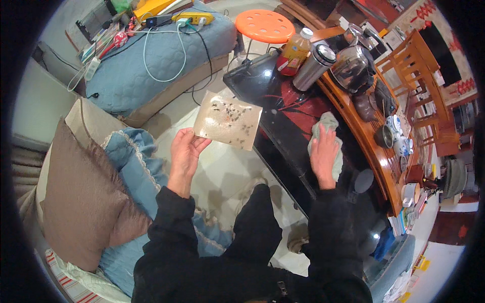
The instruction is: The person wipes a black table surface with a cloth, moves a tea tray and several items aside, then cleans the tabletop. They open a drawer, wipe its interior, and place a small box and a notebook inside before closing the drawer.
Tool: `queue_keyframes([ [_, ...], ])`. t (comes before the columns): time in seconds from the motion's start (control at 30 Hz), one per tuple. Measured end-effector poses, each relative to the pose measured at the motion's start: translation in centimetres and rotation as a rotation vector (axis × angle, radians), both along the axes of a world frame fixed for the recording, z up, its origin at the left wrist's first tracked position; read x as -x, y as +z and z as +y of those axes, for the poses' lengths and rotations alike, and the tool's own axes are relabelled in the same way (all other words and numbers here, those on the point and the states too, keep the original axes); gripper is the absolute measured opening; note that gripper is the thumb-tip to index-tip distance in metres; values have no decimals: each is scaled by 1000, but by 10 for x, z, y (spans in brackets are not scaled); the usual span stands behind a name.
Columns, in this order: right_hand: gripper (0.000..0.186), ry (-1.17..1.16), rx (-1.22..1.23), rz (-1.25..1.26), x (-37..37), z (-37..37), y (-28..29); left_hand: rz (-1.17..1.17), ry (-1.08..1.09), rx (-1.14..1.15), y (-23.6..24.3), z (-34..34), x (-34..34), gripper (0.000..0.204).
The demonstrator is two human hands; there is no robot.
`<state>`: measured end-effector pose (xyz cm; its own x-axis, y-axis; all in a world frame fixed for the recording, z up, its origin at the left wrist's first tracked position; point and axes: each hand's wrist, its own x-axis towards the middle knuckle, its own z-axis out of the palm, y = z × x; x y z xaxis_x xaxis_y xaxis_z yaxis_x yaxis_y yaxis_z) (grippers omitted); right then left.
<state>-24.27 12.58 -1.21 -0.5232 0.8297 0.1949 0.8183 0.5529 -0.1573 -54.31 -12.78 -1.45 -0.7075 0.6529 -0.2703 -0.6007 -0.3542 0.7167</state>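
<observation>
The left hand [185, 151] pinches the near corner of a tan sticky sheet [228, 120] speckled with dark spots, held flat above the pale floor at about 11 o'clock of the hand. The right hand [323, 154], fingers together and flat, presses a grey-green cloth [327, 123] onto the glossy black table [283, 146], at 3 o'clock of the sheet.

Dark glossy tabletop [283, 136], running far to near on the right. On it: grey-green cloth [328, 126] mid-surface, right hand [323, 156] flat on the cloth. Far end: orange juice bottle [294, 52], steel flask [314, 65] just beside it. Wooden tea tray [371, 151] along the right edge, carrying a glass kettle [353, 68] and small cups [396, 134].
</observation>
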Motion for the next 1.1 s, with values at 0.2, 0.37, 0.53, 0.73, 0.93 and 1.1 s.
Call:
queue_keyframes([
  [0.2, 57, 254, 187, 14, -32, -66, 21, 26, 19, -12, -5, -22, 14, 11],
  [0.37, 58, 215, 35, 48, -21, 8, 9, 92, 39, 72, -22, -47, 32, 11],
  [0.53, 61, -76, -105, -20, 56, 73, -16, 55, 77, 101, -56, -61, 46, 10],
  [0.73, 59, 16, 60, -2, 81, 17, -1, 80, 48, -43, -72, -61, 46, 10],
  [0.93, 59, 117, 123, 25, 92, -52, 7, 28, 116, -62, -58, -65, 43, 8],
  [1.1, 62, 265, 104, 49, 168, -31, 5, 25, 171, -75, -54, -67, 45, 8],
])
